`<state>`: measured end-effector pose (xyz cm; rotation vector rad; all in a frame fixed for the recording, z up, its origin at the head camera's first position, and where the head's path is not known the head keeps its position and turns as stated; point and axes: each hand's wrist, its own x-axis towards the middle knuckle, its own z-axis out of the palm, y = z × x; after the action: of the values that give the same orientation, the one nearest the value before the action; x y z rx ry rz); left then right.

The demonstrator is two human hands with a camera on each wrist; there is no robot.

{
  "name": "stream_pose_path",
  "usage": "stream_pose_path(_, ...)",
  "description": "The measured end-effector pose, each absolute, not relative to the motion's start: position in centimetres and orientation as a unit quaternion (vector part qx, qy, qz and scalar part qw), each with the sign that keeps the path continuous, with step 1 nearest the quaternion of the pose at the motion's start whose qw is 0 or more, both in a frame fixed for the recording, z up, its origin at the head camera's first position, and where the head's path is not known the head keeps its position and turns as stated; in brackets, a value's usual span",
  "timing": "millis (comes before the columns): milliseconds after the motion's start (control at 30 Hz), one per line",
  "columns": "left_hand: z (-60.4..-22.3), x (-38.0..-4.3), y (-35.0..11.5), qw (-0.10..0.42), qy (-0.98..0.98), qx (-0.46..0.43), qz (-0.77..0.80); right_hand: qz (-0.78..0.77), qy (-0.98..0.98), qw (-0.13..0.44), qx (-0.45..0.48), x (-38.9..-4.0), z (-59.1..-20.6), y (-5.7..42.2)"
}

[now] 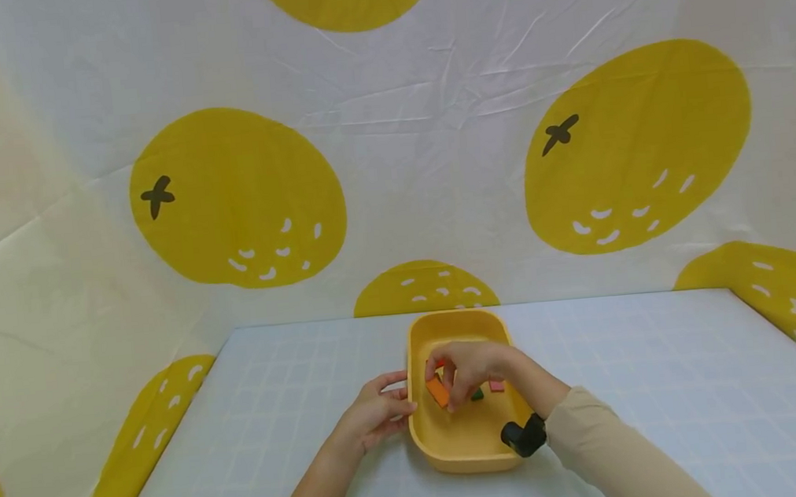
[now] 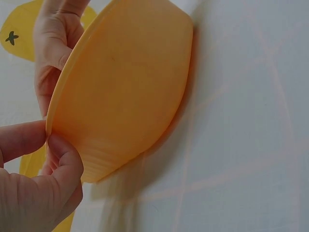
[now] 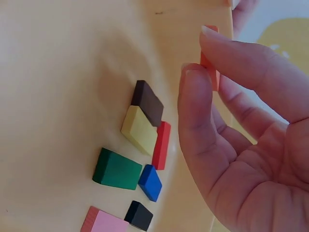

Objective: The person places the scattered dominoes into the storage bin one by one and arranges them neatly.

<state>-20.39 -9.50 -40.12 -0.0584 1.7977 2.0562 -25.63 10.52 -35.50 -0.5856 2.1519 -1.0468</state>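
Observation:
A deep yellow-orange plastic tub [image 1: 468, 444] sits on the table. My left hand [image 1: 373, 416] pinches its left rim between thumb and fingers, seen close up in the left wrist view. Over the inside of the tub, my right hand [image 1: 471, 367] holds an orange block [image 1: 438, 392] between thumb and fingertip. Below it on the tub floor lie small coloured blocks: dark brown [image 3: 147, 104], pale yellow [image 3: 139, 130], red [image 3: 161, 146], green [image 3: 117, 169], blue [image 3: 150, 183], black [image 3: 139, 216] and pink [image 3: 105, 221]. In the head view the right hand hides some of them.
The tub stands on a pale blue checked tablecloth [image 1: 637, 385]. Behind the table hangs a white sheet [image 1: 428, 190] printed with large yellow fruit. Black wrist cameras show on both arms, the right one [image 1: 524, 435] overlapping the tub's near right corner in the head view.

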Motion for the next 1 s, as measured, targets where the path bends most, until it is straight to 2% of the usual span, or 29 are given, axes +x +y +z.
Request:
stream_pose_path(867,-40.20,-20.12,-9.42,0.205,0.639,-0.031,0.741,-0.386,0.819,0.351,-0.240,-25.10,-35.91,10.01)
stream_pose_path(1000,-40.05,-20.21,-9.32,0.205,0.643,-0.031,0.737,-0.401,0.818,0.340,-0.233,-25.19,-35.45,10.45)
